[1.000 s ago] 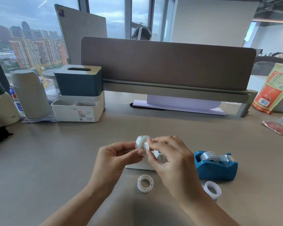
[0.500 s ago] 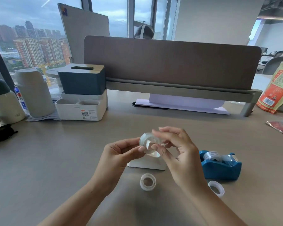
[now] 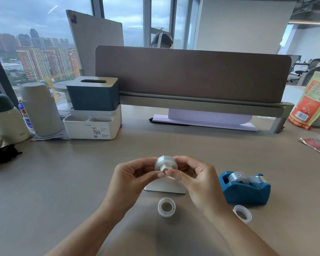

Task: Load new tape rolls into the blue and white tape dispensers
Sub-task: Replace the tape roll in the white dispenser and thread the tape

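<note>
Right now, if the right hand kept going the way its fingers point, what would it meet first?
The tape roll it already pinches, then the left hand just beyond, holding the same roll; depth between the fingertips is unclear.

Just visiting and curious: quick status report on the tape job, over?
Left hand and right hand both gripping a tape roll above the white dispenser. Blue dispenser already loaded. Two empty cores on desk, nothing blocking.

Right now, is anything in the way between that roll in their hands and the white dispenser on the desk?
Nothing visible. Both hands, left hand and right hand, hold the tape roll in the air just above the white dispenser. The hands hide its top, so its slot cannot be checked.
</note>
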Tool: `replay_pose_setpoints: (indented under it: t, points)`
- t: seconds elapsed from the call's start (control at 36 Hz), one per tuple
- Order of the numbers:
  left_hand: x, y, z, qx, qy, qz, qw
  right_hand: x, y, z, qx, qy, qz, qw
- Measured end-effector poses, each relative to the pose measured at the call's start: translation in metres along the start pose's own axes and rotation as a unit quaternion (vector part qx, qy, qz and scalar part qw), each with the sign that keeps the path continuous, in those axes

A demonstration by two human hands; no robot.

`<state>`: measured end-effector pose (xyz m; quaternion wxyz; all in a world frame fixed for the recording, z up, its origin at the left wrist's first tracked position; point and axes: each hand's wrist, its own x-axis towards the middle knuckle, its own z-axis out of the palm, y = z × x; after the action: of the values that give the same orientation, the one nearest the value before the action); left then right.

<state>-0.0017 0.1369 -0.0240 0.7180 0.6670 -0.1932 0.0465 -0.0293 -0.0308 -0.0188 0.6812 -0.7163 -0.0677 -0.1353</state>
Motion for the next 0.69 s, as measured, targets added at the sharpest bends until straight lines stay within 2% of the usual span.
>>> replay_pose_setpoints:
  t: [0.42,0.53,0.69]
  points:
    - [0.005,-0.001,-0.003,0.071,0.027,0.02,0.997,-0.001,-0.002,0.007,-0.04,0.039,-0.024,0.998]
    - [0.009,-0.003,-0.002,0.081,0.054,0.026,0.995,0.013,-0.005,0.0,-0.106,0.006,-0.017,0.994]
    - [0.011,-0.011,-0.001,0.063,0.085,0.0,0.994,0.027,-0.005,-0.003,-0.192,-0.012,-0.058,0.98]
